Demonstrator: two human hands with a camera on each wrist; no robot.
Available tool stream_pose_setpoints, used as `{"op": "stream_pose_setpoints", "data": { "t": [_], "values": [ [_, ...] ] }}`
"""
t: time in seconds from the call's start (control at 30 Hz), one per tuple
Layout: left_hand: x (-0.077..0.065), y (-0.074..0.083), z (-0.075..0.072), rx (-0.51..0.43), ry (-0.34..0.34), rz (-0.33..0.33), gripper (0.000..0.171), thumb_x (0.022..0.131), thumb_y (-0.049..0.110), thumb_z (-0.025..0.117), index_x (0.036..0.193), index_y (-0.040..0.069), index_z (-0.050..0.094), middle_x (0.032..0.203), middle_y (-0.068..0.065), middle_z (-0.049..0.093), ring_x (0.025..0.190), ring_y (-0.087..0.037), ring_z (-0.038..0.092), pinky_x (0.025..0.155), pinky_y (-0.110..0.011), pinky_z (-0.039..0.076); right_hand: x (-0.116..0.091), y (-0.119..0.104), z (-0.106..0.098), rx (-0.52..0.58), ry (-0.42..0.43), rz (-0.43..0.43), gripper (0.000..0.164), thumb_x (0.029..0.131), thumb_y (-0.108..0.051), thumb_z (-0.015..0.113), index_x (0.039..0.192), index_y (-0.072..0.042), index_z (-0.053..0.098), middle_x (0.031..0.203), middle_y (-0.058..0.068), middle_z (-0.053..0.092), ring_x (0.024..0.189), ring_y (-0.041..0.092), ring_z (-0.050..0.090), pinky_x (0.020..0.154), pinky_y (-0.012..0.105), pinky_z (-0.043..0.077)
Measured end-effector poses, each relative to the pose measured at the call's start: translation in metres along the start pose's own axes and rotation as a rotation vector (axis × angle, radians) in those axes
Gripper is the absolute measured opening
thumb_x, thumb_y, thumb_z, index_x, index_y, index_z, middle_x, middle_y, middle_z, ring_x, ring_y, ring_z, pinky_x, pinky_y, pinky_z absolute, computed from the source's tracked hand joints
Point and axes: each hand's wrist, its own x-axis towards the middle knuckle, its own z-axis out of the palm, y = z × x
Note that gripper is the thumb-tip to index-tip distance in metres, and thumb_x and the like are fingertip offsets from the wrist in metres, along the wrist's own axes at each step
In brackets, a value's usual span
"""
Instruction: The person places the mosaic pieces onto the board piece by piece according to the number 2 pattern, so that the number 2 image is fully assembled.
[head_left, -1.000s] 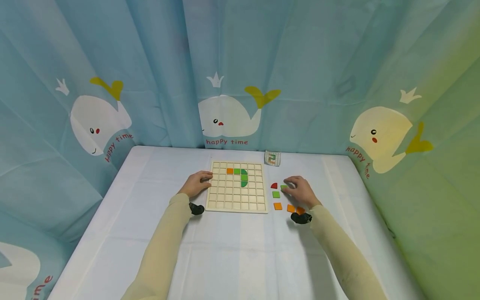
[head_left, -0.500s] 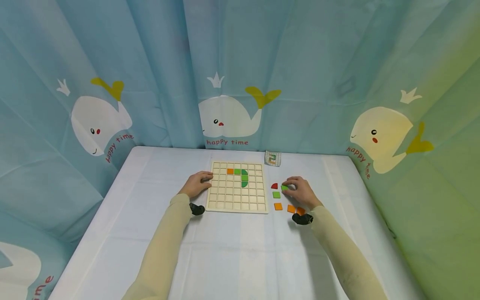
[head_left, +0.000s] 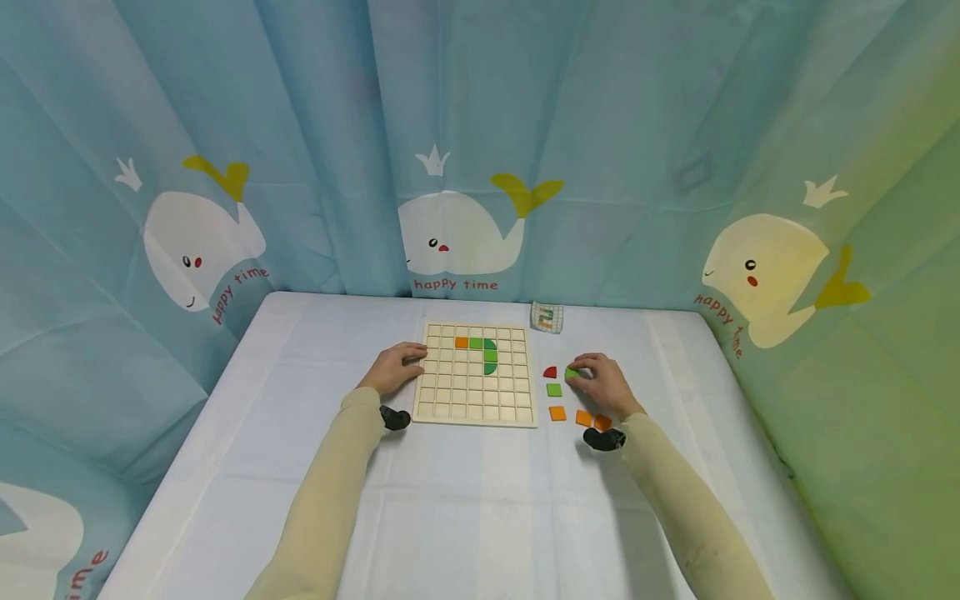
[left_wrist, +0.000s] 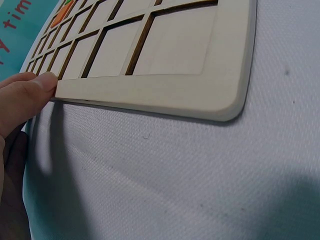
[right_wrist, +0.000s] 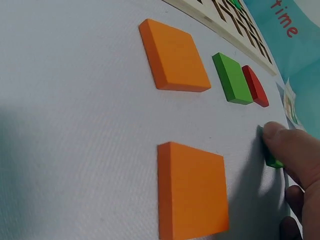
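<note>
My left hand (head_left: 393,369) rests at the left edge of the pale wooden grid board (head_left: 465,396), its thumb (left_wrist: 47,80) touching the rim in the left wrist view. On the board sit an orange square tile (head_left: 461,342), two light green squares and two dark green quarter-round tiles. To the right of the board, my right hand (head_left: 602,384) pinches a green tile (right_wrist: 273,161) between thumb and fingers, low over the table; the hand partly hides it. Beside it lie a red quarter-round tile (head_left: 551,372) and a light green square tile (head_left: 554,390).
Several orange square tiles (head_left: 557,413) lie nearer me, below the right hand. A small card with a printed grid pattern (head_left: 547,317) lies behind the board at the right. A blue curtain (head_left: 615,208) with whales hangs along the table's back edge.
The right hand's thumb and fingers have closed on the green tile, which has shifted slightly. The left hand and the board stay as they were.
</note>
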Motion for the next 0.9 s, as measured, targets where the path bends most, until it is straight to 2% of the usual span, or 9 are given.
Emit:
{"op": "stream_pose_setpoints", "data": {
  "t": [0.27,0.53,0.9],
  "values": [
    [0.001,-0.002,0.001,0.012,-0.002,0.008,0.042,0.095,0.017,0.065,0.135,0.004,0.059,0.147,-0.008,0.048,0.143,-0.029,0.032,0.121,-0.043,0.025,-0.006,0.002,-0.002,0.083,0.082,0.042,0.038,0.093,-0.026,0.069,0.122,-0.002,0.063,0.121,0.017,0.058,0.107,0.033,0.055,0.100,0.051,0.048],
    [0.005,-0.005,0.001,0.002,0.001,0.013,0.042,0.095,0.018,0.066,0.135,0.004,0.059,0.147,-0.006,0.048,0.142,-0.027,0.033,0.121,-0.041,0.025,-0.004,-0.001,-0.005,0.109,0.103,0.045,0.044,0.095,-0.022,0.066,0.131,0.001,0.058,0.125,0.021,0.057,0.112,0.035,0.054,0.103,0.052,0.046],
    [0.005,-0.007,0.002,0.005,0.001,0.009,0.044,0.095,0.018,0.066,0.136,0.005,0.058,0.147,-0.006,0.048,0.143,-0.028,0.032,0.121,-0.042,0.025,0.007,-0.015,-0.004,0.077,0.174,-0.005,0.036,0.094,-0.017,0.066,0.124,0.004,0.064,0.120,0.022,0.057,0.109,0.036,0.054,0.098,0.053,0.048]
  ]
}}
